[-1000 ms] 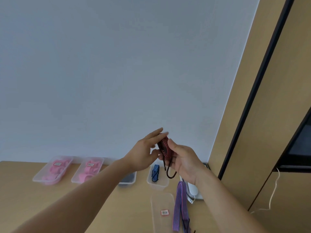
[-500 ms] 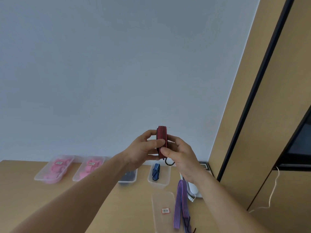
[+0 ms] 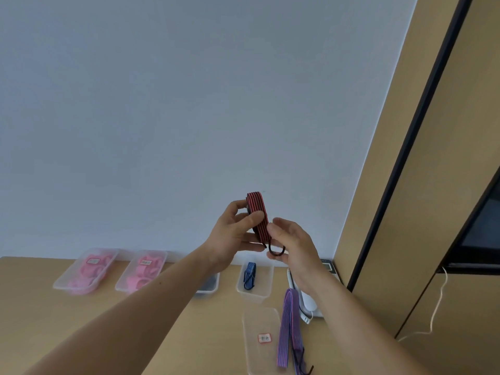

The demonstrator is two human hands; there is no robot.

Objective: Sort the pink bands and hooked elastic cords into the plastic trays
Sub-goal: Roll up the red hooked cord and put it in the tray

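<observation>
gripping a folded red cord upright in the left hand, thumb across it, pinching its lower end by the hook with the right hand, both close together above the table, with pink bands in two far-left trays, blue cord in a middle tray, purple cord beside the near tray

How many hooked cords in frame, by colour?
red cord: 1
blue cord: 1
purple cord: 1
Total: 3
Dark contents of the half-hidden tray: unclear, not counted.
</observation>
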